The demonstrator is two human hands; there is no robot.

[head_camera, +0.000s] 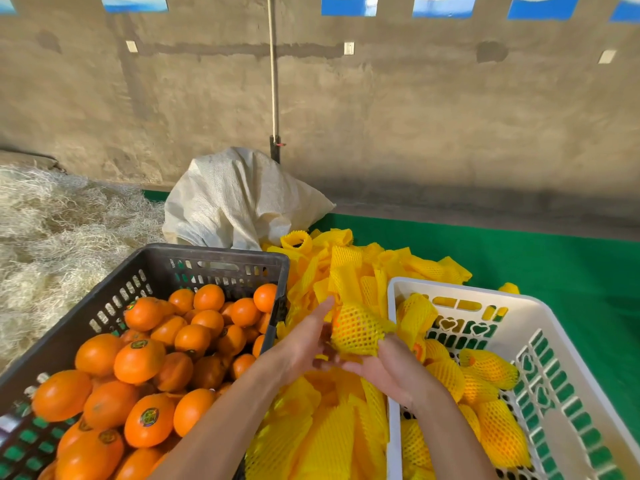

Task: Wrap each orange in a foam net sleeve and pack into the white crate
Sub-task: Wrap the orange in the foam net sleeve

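Our left hand (pixel 304 344) and right hand (pixel 388 368) grip one netted orange (pixel 358 329); two crates: black crate (pixel 214 261), white crate (pixel 554 317); green table (pixel 519 251); concrete wall (pixel 415 116).

materials, as seen
glossy oranges (pixel 149 362) in dark plastic crate (pixel 214 261); white crate (pixel 561 313) smooth plastic; net sleeves (pixel 346 271) matt yellow foam mesh; sack (pixel 235 199) woven; wall (pixel 415 116) rough.

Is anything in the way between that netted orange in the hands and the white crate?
Nothing visible. Both hands hold the netted orange just left of the white crate, above its near-left rim. The crate is open-topped, and wrapped oranges lie inside with free room.
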